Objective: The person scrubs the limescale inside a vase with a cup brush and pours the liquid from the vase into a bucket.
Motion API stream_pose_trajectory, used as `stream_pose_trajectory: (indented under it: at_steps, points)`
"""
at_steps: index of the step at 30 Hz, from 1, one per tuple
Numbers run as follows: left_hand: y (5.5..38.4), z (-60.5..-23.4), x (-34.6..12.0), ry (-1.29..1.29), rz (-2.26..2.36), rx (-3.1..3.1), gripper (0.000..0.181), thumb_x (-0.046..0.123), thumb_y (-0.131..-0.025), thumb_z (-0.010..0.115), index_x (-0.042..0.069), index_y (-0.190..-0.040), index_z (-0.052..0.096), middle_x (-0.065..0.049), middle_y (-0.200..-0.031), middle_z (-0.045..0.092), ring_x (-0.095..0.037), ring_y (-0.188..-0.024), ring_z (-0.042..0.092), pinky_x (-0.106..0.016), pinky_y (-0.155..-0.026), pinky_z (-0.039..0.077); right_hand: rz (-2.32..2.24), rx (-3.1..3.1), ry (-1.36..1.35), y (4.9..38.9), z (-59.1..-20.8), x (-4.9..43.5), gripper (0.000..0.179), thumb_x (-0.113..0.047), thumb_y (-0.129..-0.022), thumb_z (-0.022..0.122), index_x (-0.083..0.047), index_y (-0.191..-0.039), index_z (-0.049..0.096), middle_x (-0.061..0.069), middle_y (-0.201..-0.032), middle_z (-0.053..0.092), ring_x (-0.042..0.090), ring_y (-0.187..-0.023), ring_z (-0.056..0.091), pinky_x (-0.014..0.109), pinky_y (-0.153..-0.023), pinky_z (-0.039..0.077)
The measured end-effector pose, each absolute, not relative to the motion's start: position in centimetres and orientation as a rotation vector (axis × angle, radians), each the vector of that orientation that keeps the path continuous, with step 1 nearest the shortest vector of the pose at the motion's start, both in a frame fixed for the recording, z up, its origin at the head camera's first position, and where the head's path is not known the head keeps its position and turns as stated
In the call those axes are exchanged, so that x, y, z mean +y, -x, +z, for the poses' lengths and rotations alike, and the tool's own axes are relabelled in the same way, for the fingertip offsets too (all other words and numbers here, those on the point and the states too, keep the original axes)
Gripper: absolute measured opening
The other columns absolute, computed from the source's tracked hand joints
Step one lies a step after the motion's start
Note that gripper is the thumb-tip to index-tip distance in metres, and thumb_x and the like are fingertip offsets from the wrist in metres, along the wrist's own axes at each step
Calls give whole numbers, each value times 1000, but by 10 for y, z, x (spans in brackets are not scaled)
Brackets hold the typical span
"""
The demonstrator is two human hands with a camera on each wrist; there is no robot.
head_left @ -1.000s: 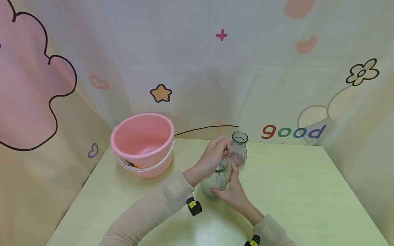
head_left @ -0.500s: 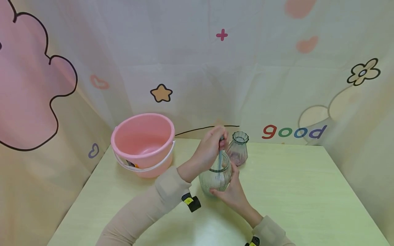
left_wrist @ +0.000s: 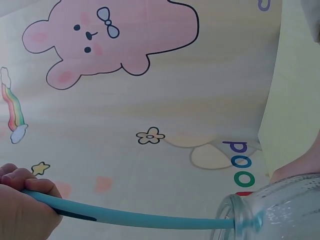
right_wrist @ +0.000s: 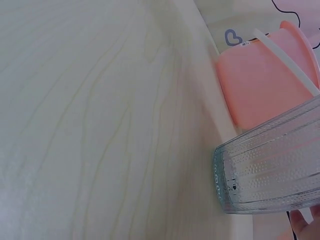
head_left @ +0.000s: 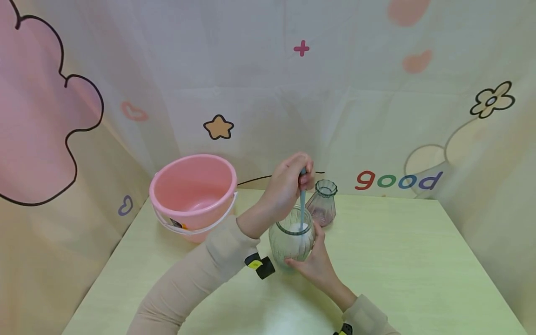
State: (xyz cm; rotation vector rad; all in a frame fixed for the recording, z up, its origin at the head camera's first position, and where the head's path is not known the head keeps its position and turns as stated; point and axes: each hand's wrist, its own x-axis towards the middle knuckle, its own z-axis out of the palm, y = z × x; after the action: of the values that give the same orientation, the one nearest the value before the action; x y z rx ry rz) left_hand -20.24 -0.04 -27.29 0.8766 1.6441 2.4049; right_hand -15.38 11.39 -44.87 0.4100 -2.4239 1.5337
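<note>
My left hand [head_left: 286, 188] grips the upper end of the blue handle of a bottle brush [head_left: 303, 202], held nearly upright. Its lower end goes down through the mouth of a clear ribbed glass jar [head_left: 284, 244]. Something white shows inside the jar, just under the rim; the glass blurs its shape. In the left wrist view the handle [left_wrist: 135, 218] runs from my curled fingers into the jar's neck. My right hand [head_left: 316, 260] holds the jar from its right side, thumb at the front. The right wrist view shows the jar's ribbed wall [right_wrist: 280, 165] and base.
Close behind the jar stands a smaller glass vase [head_left: 324, 204], greenish at the top and purplish below. A pink bucket [head_left: 201, 218] with a white handle is at the back left of the pale green table [head_left: 402, 260]. A printed curtain [head_left: 259, 93] surrounds the table.
My left hand has risen, drawing the brush handle upward, so more of it shows above the jar. My right hand and the jar have stayed nearly in place.
</note>
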Motion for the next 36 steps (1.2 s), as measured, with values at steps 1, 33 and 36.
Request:
stream_pose_trajectory:
  at_steps: [1,33,36]
  points:
    - [202,-273,-1,-880,2409,1640,25,10,-96,30,7,-72,36,0,-62,29,-13,-56,29,-25,-59,28,1533,-2424,-410,154,-449,114,108,-4,-62,83,-2,-139,8,29,-137,29,43,-127,33,59,-102,26]
    - [213,-353,6,-688,2238,1829,25,11,-96,30,6,-72,38,-1,-63,32,-14,-59,32,-28,-61,29,1511,-2480,-514,170,-484,131,115,-16,-72,78,-10,-146,-9,18,-152,1,38,-138,7,63,-104,15]
    - [214,-353,6,-691,2232,1823,26,13,-96,30,7,-72,38,-1,-63,32,-14,-59,31,-30,-62,27,1565,-2497,-575,169,-477,136,109,-15,-76,75,-11,-146,-9,18,-152,-2,39,-138,7,63,-102,21]
